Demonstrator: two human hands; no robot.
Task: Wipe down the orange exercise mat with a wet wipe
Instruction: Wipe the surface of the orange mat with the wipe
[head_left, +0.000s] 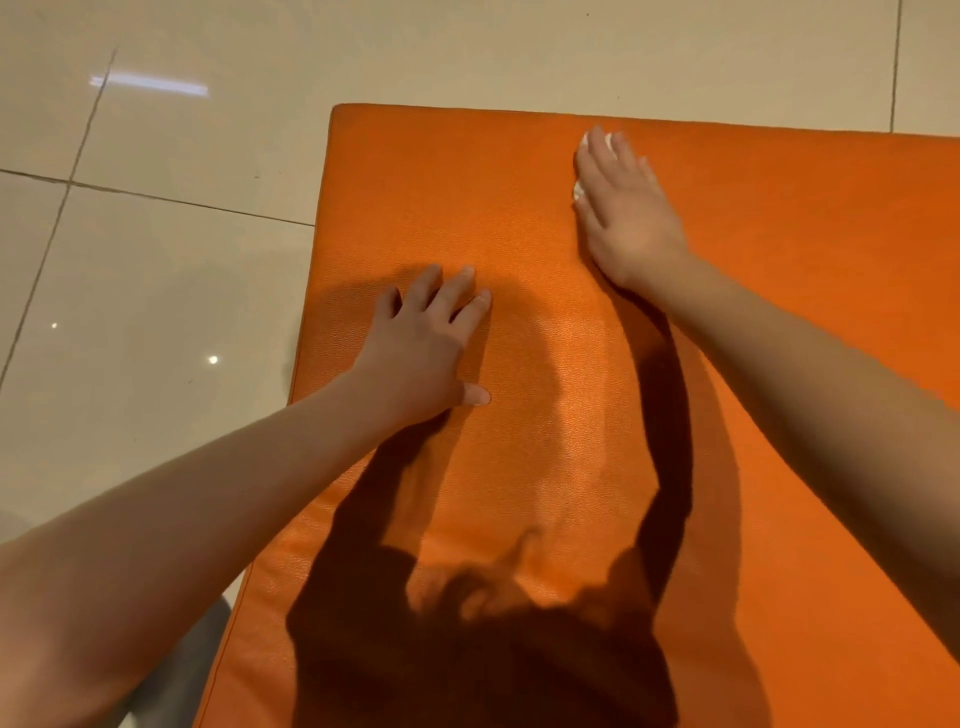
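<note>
Beige floor tiles (156, 270), pretty glossy, with one orange mat (789, 249) lying flat on them and filling most of the right and bottom of the view.

One wet wipe (577, 190) is on the mat close to its far edge. You only see small white bits of it poking out from under the right hand (626, 213). That hand lies palm down with its fingers straight, so the grip isn't clenched on anything, it's just pressing the wipe flat onto the mat. The fingertips end just short of the far edge.

Second hand, so two in total: the left hand (423, 343) sits nearer the mat's left edge, palm down and fingers spread. Its grip is released, holding nothing, just resting on the mat. Both forearms are bare.

Edges: the far edge and left edge meet at one rounded corner (338, 108). The right and near sides run out of view. There's plenty of bare mat between the two hands and off to the right of the right arm. One dark shadow (467, 654) covers the near part.

Past the mat it's only tiles with thin dark grout lines (156, 197).
</note>
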